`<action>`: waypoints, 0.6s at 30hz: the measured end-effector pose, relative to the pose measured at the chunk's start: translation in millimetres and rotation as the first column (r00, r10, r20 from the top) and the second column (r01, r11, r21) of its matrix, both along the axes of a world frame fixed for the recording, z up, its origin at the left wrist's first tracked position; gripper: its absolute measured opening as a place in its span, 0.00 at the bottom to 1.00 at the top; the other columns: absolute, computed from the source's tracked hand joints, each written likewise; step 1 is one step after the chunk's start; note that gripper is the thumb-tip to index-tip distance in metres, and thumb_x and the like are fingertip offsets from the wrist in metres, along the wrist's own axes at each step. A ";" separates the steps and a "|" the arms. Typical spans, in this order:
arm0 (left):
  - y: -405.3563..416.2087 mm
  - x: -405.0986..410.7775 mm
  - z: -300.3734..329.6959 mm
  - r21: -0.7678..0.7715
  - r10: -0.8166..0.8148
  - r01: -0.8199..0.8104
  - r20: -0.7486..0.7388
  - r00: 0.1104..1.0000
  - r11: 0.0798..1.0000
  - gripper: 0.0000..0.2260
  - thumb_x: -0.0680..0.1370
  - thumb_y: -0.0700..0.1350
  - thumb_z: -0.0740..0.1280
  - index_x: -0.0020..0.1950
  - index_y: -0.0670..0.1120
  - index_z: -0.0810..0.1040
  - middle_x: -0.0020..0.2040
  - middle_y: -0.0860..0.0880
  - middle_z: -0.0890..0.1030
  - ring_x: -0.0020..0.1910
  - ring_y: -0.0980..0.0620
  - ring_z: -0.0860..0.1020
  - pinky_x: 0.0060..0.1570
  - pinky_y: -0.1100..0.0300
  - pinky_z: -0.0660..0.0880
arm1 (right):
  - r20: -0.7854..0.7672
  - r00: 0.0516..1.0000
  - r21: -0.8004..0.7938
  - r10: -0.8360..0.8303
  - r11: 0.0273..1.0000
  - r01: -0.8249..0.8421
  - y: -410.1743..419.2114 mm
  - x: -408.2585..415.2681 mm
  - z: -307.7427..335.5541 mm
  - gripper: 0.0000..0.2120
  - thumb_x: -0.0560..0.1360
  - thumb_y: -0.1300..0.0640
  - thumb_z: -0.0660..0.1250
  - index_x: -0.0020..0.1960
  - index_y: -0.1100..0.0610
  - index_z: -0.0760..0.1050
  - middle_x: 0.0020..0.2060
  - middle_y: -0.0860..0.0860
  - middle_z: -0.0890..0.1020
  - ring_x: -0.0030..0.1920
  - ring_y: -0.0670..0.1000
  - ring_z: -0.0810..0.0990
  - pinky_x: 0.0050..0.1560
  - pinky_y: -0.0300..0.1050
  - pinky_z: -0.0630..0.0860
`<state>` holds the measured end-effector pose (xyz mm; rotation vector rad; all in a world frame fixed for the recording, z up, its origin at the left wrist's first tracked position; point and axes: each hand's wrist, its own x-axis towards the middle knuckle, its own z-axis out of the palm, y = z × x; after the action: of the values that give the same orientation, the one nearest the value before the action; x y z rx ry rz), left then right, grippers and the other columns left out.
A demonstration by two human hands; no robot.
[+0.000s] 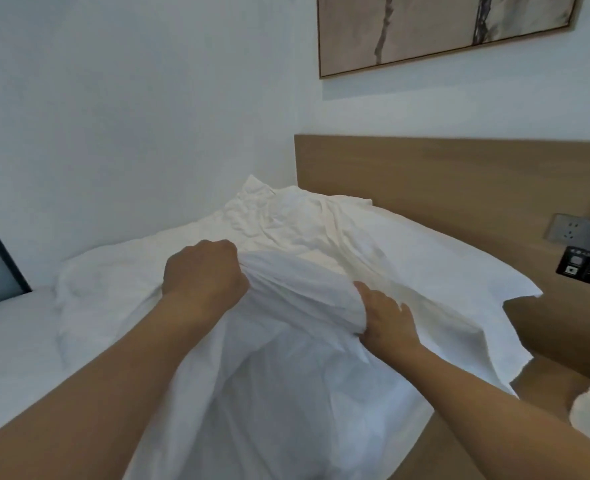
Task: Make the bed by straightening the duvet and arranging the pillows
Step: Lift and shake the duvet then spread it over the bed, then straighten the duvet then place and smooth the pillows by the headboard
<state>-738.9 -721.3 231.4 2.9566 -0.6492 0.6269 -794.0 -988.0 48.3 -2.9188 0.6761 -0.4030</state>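
**Gathering the duvet's bunched edge**

Gripping at frame centre, the left hand (203,271) is a closed fist on a fold of the duvet (286,393); the right hand (385,322) curls shut on the same ridge. Pull both outward evenly (probably toward the headboard (442,174)). The white duvet is creased, heaped from lower centre against the pillow (407,244), centre right.
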 end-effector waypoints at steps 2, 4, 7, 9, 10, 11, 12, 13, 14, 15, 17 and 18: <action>18.4 13.4 -1.6 0.036 0.061 -0.062 0.008 0.998 0.997 0.02 0.71 0.43 0.61 0.41 0.49 0.72 0.38 0.50 0.74 0.40 0.44 0.73 0.42 0.57 0.68 | -0.127 0.987 0.044 -0.095 0.994 0.101 -17.1 -0.5 4.0 0.23 0.73 0.53 0.60 0.68 0.47 0.63 0.52 0.49 0.78 0.52 0.55 0.78 0.53 0.51 0.72; 41.7 26.8 -6.2 0.096 0.186 -0.179 -0.075 0.980 0.979 0.07 0.71 0.44 0.61 0.47 0.49 0.76 0.48 0.48 0.80 0.46 0.43 0.78 0.45 0.57 0.70 | -0.186 0.982 0.046 -0.040 0.998 0.049 -24.3 11.8 43.9 0.16 0.75 0.56 0.58 0.62 0.50 0.70 0.54 0.52 0.79 0.55 0.56 0.79 0.52 0.49 0.73; 64.0 39.9 -19.3 0.335 0.473 -0.391 -0.213 0.855 0.857 0.20 0.76 0.51 0.58 0.67 0.49 0.73 0.64 0.47 0.76 0.63 0.44 0.75 0.66 0.47 0.65 | -0.123 0.981 -0.181 0.147 0.969 -0.168 -8.1 40.5 153.3 0.14 0.73 0.58 0.60 0.58 0.51 0.76 0.56 0.53 0.80 0.57 0.56 0.78 0.52 0.46 0.73; 45.3 31.5 -31.2 0.342 0.401 -0.320 -0.202 0.893 0.884 0.31 0.75 0.54 0.58 0.76 0.47 0.57 0.73 0.46 0.65 0.72 0.43 0.65 0.72 0.36 0.52 | -0.073 0.948 -0.392 0.309 0.865 -0.313 13.2 49.1 215.2 0.11 0.70 0.60 0.62 0.51 0.51 0.76 0.48 0.51 0.80 0.49 0.56 0.79 0.43 0.44 0.71; 25.0 21.0 -36.4 0.251 0.275 -0.225 -0.187 0.943 0.942 0.36 0.74 0.57 0.60 0.78 0.47 0.49 0.75 0.46 0.59 0.74 0.44 0.60 0.72 0.35 0.49 | -0.054 0.921 -0.459 0.386 0.809 -0.366 19.9 47.5 233.5 0.10 0.68 0.61 0.62 0.47 0.52 0.75 0.44 0.49 0.79 0.44 0.55 0.77 0.39 0.43 0.69; 2.4 10.5 -41.8 0.139 0.145 -0.127 -0.126 0.981 0.982 0.39 0.72 0.58 0.62 0.77 0.47 0.47 0.75 0.47 0.58 0.75 0.45 0.59 0.71 0.35 0.49 | -0.030 0.890 -0.505 0.455 0.761 -0.406 21.1 45.3 242.5 0.10 0.67 0.63 0.62 0.46 0.52 0.74 0.41 0.48 0.77 0.41 0.54 0.75 0.38 0.43 0.68; -19.4 2.9 -45.0 0.043 0.048 -0.045 -0.077 0.996 0.998 0.37 0.72 0.57 0.64 0.75 0.47 0.52 0.71 0.46 0.64 0.72 0.44 0.65 0.70 0.38 0.56 | 0.003 0.857 -0.532 0.515 0.727 -0.434 17.4 43.1 244.3 0.12 0.67 0.63 0.62 0.47 0.52 0.73 0.41 0.48 0.76 0.40 0.53 0.74 0.37 0.44 0.68; -34.9 -0.2 -45.1 -0.070 -0.006 0.001 -0.064 0.998 0.998 0.27 0.72 0.53 0.64 0.68 0.47 0.61 0.62 0.46 0.73 0.64 0.43 0.73 0.63 0.44 0.66 | 0.035 0.823 -0.541 0.567 0.703 -0.461 11.6 41.2 240.8 0.14 0.67 0.64 0.62 0.51 0.52 0.74 0.42 0.48 0.77 0.41 0.54 0.75 0.37 0.45 0.70; -44.2 -0.1 -38.9 -0.191 -0.029 0.015 -0.068 0.997 0.982 0.17 0.71 0.48 0.64 0.59 0.47 0.68 0.51 0.47 0.77 0.55 0.41 0.77 0.51 0.50 0.70 | 0.072 0.797 -0.541 0.600 0.694 -0.474 1.2 40.4 232.6 0.18 0.68 0.62 0.63 0.57 0.52 0.73 0.45 0.49 0.78 0.44 0.55 0.77 0.38 0.47 0.72; -49.3 4.6 -31.0 -0.269 -0.041 0.020 -0.072 0.997 0.963 0.10 0.71 0.45 0.63 0.51 0.47 0.70 0.46 0.46 0.78 0.48 0.40 0.78 0.44 0.54 0.69 | 0.112 0.791 -0.530 0.601 0.710 -0.464 -14.3 38.7 222.7 0.23 0.68 0.60 0.65 0.62 0.51 0.72 0.49 0.50 0.80 0.46 0.56 0.78 0.42 0.48 0.74; -47.7 15.1 -10.4 -0.329 -0.064 0.052 -0.025 0.998 0.943 0.05 0.70 0.43 0.63 0.45 0.47 0.72 0.42 0.45 0.78 0.43 0.39 0.76 0.40 0.55 0.68 | 0.101 0.850 -0.484 0.517 0.772 -0.412 -47.5 33.7 194.5 0.34 0.66 0.53 0.70 0.71 0.51 0.65 0.56 0.50 0.79 0.53 0.56 0.78 0.54 0.49 0.72; -43.6 18.1 0.6 -0.329 -0.074 0.074 0.012 0.997 0.941 0.04 0.69 0.42 0.64 0.43 0.47 0.72 0.40 0.45 0.78 0.42 0.39 0.76 0.39 0.55 0.69 | 0.045 0.891 -0.473 0.452 0.795 -0.379 -60.7 31.1 177.6 0.39 0.65 0.50 0.71 0.73 0.50 0.61 0.59 0.49 0.78 0.58 0.55 0.76 0.61 0.50 0.68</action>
<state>-720.9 -764.9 232.1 2.6105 -0.5869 0.6559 -762.9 -1048.7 226.0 -3.2823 -0.1252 -0.8167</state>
